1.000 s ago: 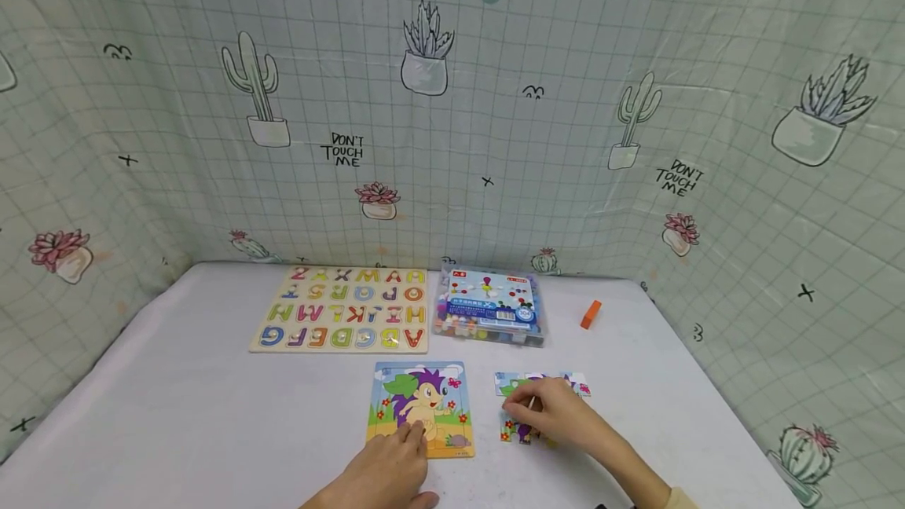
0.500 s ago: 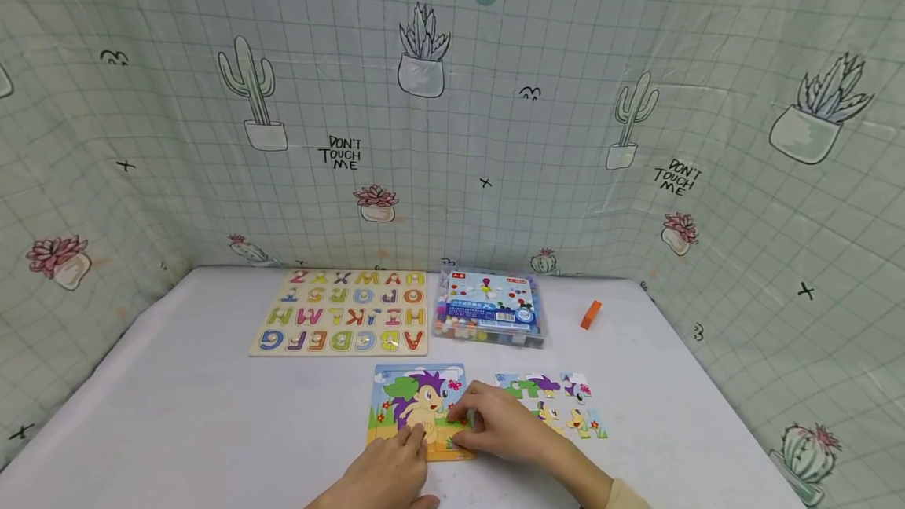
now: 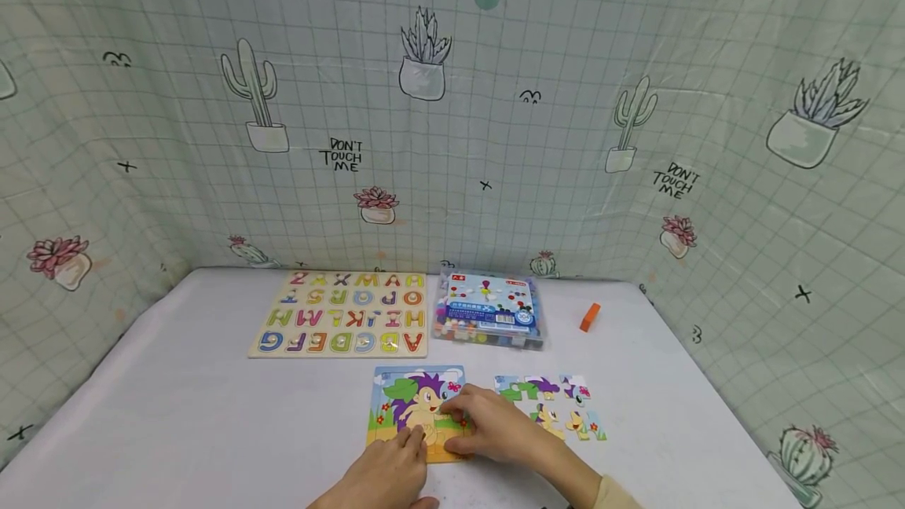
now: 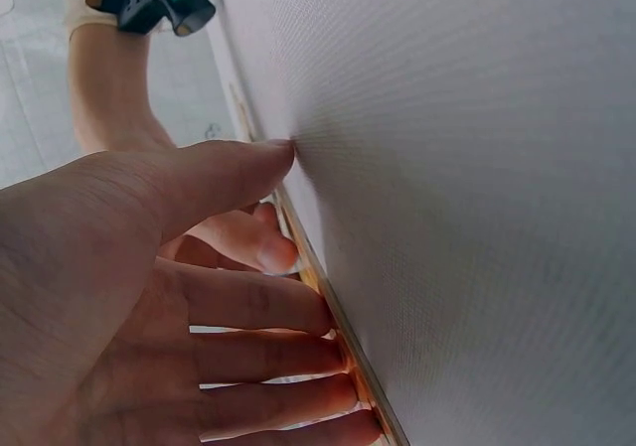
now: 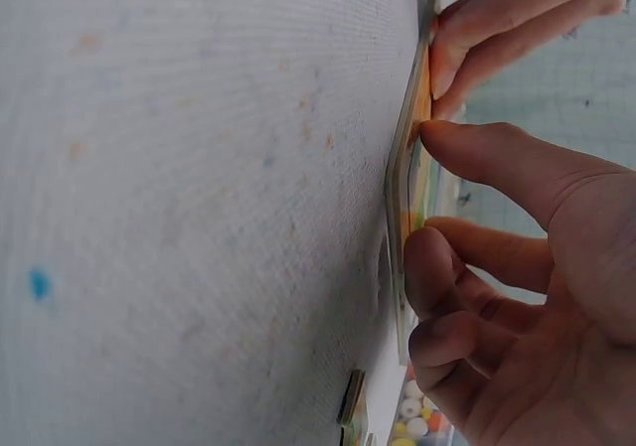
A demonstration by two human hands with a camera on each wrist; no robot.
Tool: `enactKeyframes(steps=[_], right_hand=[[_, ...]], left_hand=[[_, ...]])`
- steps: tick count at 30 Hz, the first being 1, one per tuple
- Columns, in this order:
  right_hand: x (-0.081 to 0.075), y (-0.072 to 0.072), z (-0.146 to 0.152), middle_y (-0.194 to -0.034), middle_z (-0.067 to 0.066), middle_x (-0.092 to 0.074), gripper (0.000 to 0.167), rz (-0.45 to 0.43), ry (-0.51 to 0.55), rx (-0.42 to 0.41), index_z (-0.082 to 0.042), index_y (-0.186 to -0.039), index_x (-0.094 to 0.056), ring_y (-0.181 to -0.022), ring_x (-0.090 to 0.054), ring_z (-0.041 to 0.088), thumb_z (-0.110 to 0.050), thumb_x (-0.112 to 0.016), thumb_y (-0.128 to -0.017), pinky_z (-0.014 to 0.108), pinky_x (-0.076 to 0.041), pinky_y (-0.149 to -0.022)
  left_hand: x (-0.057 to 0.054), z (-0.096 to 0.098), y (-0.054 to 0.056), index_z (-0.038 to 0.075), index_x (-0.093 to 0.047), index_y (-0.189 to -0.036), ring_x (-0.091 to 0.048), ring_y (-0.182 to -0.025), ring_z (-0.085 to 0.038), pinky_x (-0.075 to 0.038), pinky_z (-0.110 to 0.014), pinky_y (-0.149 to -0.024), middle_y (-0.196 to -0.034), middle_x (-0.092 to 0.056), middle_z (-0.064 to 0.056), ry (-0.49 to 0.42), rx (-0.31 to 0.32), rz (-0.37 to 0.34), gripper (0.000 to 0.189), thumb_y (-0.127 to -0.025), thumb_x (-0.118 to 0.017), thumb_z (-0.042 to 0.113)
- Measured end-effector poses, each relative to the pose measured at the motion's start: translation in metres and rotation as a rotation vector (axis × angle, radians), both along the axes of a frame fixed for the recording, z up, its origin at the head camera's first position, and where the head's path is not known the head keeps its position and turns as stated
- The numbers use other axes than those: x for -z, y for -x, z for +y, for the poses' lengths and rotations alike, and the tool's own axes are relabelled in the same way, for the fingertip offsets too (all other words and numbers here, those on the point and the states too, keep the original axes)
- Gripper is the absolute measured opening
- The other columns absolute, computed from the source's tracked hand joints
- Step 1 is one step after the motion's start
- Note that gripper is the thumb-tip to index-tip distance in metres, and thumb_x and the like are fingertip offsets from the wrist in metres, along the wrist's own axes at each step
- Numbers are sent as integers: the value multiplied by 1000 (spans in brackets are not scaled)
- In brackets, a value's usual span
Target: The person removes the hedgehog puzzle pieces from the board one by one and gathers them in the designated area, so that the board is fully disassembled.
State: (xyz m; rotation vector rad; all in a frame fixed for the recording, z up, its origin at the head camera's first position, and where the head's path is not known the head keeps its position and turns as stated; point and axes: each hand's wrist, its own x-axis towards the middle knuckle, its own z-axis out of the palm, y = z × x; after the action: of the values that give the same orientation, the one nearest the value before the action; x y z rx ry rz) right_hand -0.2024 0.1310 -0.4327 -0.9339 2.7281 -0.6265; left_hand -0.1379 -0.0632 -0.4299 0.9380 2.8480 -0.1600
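Observation:
A square hedgehog jigsaw puzzle [image 3: 419, 374] lies on the table in front of me. My left hand [image 3: 387, 468] rests on its near edge, fingers extended over the picture; in the left wrist view the thumb reaches down beside the board. At the puzzle's lower right, my right hand [image 3: 491, 424] pinches with thumb and forefinger across a puzzle piece [image 5: 415, 183] low against the board, mostly hidden by the fingers. The right hand's other fingers are curled. To the right lie several loose puzzle pieces [image 3: 543, 385] in rough rows, partly behind the right hand.
Behind the puzzle stand a wooden alphabet board [image 3: 339, 326] and, to its right, a clear plastic box [image 3: 489, 309] of colourful small parts. An orange block [image 3: 590, 316] lies at the back right. A patterned cloth [image 3: 452, 140] rises behind the table.
My right hand has moved left from the loose pieces onto the puzzle's right side, its thumb and forefinger spreading slightly there. The left hand has stayed in place.

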Motion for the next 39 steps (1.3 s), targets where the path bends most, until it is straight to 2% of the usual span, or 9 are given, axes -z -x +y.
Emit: enactKeyframes(steps=[7,13,17,21,26,29,33,39], right_hand=[[0,-1,0,-86,-10,-55,40,-18,32,14,-13,-114,-71,-77,-44,2,-35,-78,-82,19,-40,-70],[-2,0,0,-83,-10,-55,32,18,75,27,-16,-106,-70,-71,-44,0,-31,-81,-80,16,-41,-65],[-3,0,2,-89,-7,-56,25,20,115,63,-17,-101,-68,-65,-43,-1,-26,-81,-81,16,-42,-59],[-4,0,4,-89,-7,-59,17,-42,166,89,-16,-96,-67,-61,-47,-2,-23,-78,-84,16,-43,-55],[-4,-1,10,-76,-9,-67,14,-129,228,44,-14,-99,-65,-58,-56,-2,-18,-73,-89,17,-47,-56],[-6,-4,16,-80,-10,-68,15,-109,224,24,-17,-104,-64,-62,-56,-3,-18,-71,-90,17,-47,-60],[-9,-6,30,-83,-11,-68,14,-77,192,22,-21,-105,-64,-65,-54,-3,-19,-69,-91,17,-47,-61],[-18,-10,67,-85,-11,-67,12,-72,177,47,-23,-105,-65,-66,-54,-2,-21,-67,-94,19,-48,-58]], left_hand=[[2,0,0,8,-68,-123,-65,-108,-21,-59,-32,-71,-127,-65,-9,4,4,4,65,-90,-57,62],[2,0,-1,7,-69,-121,-66,-106,-20,-57,-29,-65,-125,-66,-10,1,34,82,66,-89,-57,63],[3,0,-1,7,-69,-122,-66,-108,-20,-57,-29,-65,-126,-65,-9,5,36,90,66,-89,-57,63],[3,-1,-2,7,-71,-118,-66,-101,-18,-55,-27,-60,-121,-67,-8,7,48,123,66,-88,-58,64],[3,-1,-2,7,-71,-117,-65,-96,-16,-54,-25,-57,-117,-67,-8,14,56,134,65,-87,-58,64],[3,0,-2,7,-70,-119,-66,-99,-17,-55,-26,-59,-120,-66,-8,19,54,125,65,-88,-57,63],[4,-1,-2,6,-70,-120,-66,-101,-18,-55,-27,-58,-121,-66,-8,21,58,149,67,-88,-57,63],[4,-1,-3,6,-69,-120,-67,-103,-18,-56,-27,-59,-123,-67,-9,19,61,159,67,-88,-58,63]])
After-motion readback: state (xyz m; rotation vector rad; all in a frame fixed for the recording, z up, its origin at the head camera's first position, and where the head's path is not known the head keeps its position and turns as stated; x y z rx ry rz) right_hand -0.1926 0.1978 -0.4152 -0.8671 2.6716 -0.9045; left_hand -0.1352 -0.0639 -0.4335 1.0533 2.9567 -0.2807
